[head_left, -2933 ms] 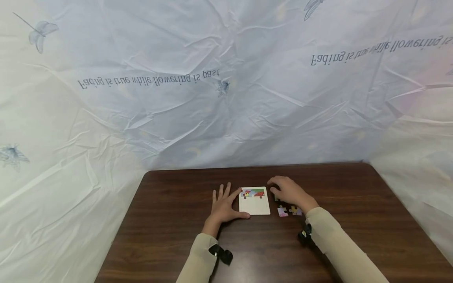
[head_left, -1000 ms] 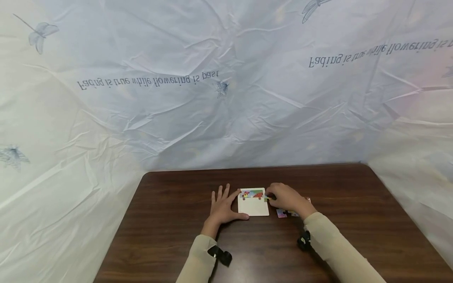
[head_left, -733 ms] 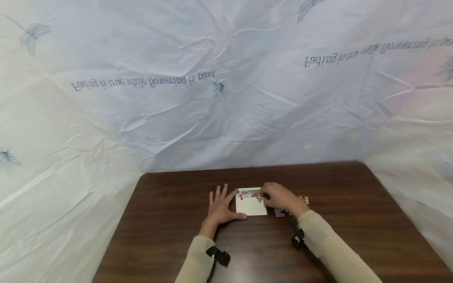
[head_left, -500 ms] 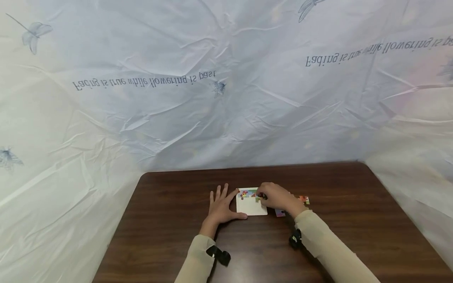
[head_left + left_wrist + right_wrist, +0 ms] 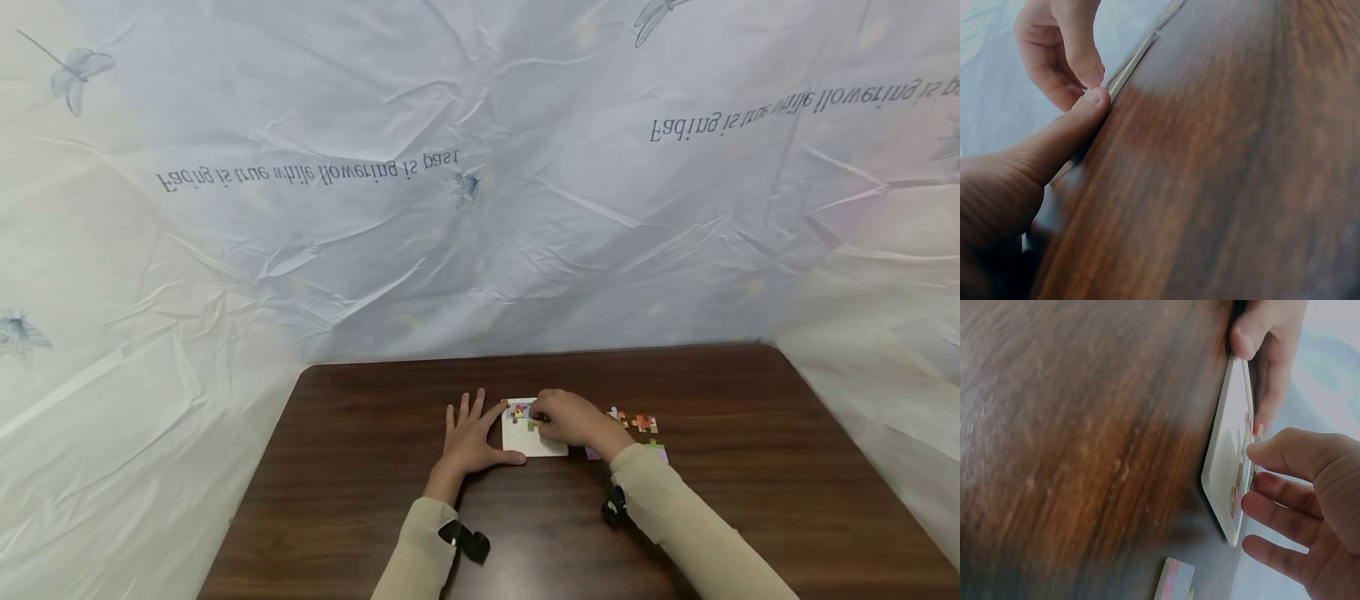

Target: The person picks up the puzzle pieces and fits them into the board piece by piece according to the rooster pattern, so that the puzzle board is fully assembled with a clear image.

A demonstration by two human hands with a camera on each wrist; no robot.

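A square white puzzle board (image 5: 542, 447) lies on the table, with a row of colourful joined pieces (image 5: 517, 411) along its far side. My left hand (image 5: 472, 442) rests flat with fingers spread, its thumb and index finger touching the board's left edge. Over the board, my right hand (image 5: 573, 419) pinches a jigsaw piece (image 5: 532, 425) between thumb and fingers. In the right wrist view that piece (image 5: 1260, 433) is seen edge-on, just above the board's surface (image 5: 1227, 450). The right hand hides the right part of the joined row.
Several loose jigsaw pieces lie right of the board, among them an orange one (image 5: 644, 423) and a pale purple one (image 5: 660, 453), partly behind the right forearm. The brown wooden table (image 5: 360, 467) ends at a white printed cloth (image 5: 480, 275) at the back and sides.
My right hand has moved left from the loose pieces, with a jigsaw piece pinched in it, and is now over the board near the joined row. The left hand stays in place.
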